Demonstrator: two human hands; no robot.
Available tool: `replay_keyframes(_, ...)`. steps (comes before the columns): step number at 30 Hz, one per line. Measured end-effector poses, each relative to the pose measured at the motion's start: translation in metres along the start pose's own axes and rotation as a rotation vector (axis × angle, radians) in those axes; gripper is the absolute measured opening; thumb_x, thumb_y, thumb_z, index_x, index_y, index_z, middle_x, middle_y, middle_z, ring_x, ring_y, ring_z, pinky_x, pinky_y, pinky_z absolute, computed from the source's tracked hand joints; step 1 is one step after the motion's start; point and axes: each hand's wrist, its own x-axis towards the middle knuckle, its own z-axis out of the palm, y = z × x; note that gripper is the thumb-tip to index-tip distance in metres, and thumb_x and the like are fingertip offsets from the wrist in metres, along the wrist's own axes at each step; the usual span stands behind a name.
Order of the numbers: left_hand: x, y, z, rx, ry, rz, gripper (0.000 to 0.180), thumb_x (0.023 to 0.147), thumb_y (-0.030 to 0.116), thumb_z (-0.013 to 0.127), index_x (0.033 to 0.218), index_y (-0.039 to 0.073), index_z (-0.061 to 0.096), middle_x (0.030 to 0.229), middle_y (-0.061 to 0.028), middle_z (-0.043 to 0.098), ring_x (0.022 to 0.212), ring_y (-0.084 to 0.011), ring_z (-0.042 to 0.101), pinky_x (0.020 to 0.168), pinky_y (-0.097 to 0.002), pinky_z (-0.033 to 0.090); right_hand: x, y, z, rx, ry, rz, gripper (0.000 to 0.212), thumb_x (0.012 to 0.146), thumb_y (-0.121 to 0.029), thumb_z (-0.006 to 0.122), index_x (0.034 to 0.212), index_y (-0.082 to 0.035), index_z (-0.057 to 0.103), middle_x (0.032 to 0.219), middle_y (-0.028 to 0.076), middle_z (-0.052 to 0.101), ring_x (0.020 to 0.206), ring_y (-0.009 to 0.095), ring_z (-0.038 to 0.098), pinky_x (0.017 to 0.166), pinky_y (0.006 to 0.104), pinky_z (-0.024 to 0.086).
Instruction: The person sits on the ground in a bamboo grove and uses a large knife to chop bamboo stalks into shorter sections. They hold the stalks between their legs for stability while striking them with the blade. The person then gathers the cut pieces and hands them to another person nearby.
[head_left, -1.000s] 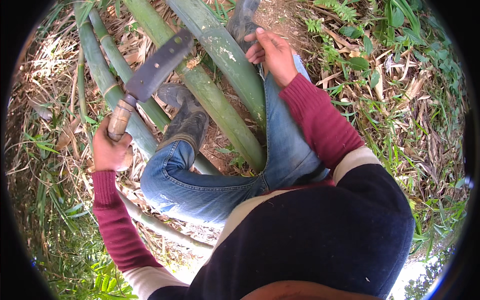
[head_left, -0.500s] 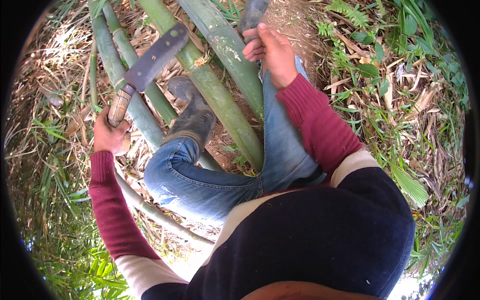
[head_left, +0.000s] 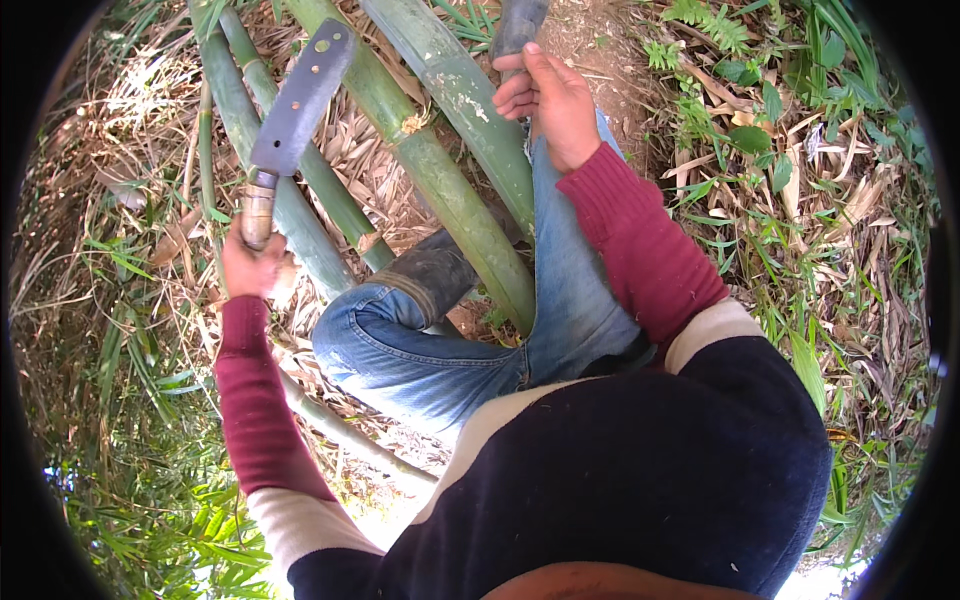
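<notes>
Leafy ground; left hand [head_left: 252, 268] clenched round machete [head_left: 296, 110] handle; right hand [head_left: 548, 102], fingers loosely curled, rests on knee [head_left: 560, 190].

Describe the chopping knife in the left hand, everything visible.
The chopping knife has a broad, dull grey, flat metal blade with small holes along it and a squared tip. A pale wooden handle joins it at a metal collar. The left hand closes around the handle's lower end. The blade is raised, slanting up and right, over the green bamboo stalks, apparently not touching them.
</notes>
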Motion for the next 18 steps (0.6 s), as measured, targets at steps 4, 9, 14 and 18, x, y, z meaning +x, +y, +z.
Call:
replay_keyframes(4, -0.009, -0.027, 0.01, 0.244, -0.279, 0.016, 0.054, 0.072, 0.003, 0.07, 0.123, -0.008, 0.054, 0.094, -0.0118, 0.066, 0.073, -0.0184, 0.064, 0.067, -0.0302, 0.054, 0.004, -0.004, -0.001, -0.002, 0.05, -0.001, 0.045, 0.106, -0.038, 0.044, 0.104, 0.0, 0.067, 0.071, 0.009, 0.068, 0.062, 0.013, 0.062, 0.059, 0.0265, 0.051)
replay_keyframes(9, -0.003, 0.012, -0.008, 0.204, -0.104, 0.027, 0.044, 0.071, 0.004, 0.069, 0.113, -0.004, 0.058, 0.092, -0.0113, 0.066, 0.072, -0.0173, 0.063, 0.064, -0.0319, 0.053, 0.004, -0.001, -0.001, -0.021, 0.04, -0.024, 0.045, 0.106, -0.038, 0.043, 0.105, 0.001, 0.067, 0.071, 0.009, 0.068, 0.062, 0.013, 0.063, 0.059, 0.0265, 0.051)
replay_keyframes(14, -0.03, 0.025, 0.014, 0.355, -0.033, 0.069, 0.036, 0.071, 0.012, 0.07, 0.102, -0.002, 0.06, 0.08, -0.0141, 0.068, 0.067, -0.0218, 0.064, 0.068, -0.037, 0.054, 0.006, 0.0, 0.0, -0.028, 0.046, -0.031, 0.045, 0.106, -0.038, 0.043, 0.106, 0.001, 0.067, 0.071, 0.01, 0.068, 0.062, 0.013, 0.063, 0.059, 0.0262, 0.051)
replay_keyframes(18, -0.041, 0.021, 0.008, 0.505, -0.081, 0.086, 0.034, 0.07, 0.016, 0.07, 0.097, -0.001, 0.059, 0.076, -0.0155, 0.066, 0.067, -0.0223, 0.065, 0.071, -0.038, 0.054, 0.005, 0.003, -0.002, -0.037, 0.056, -0.022, 0.045, 0.106, -0.038, 0.043, 0.106, 0.001, 0.067, 0.071, 0.01, 0.068, 0.062, 0.013, 0.063, 0.058, 0.0264, 0.051)
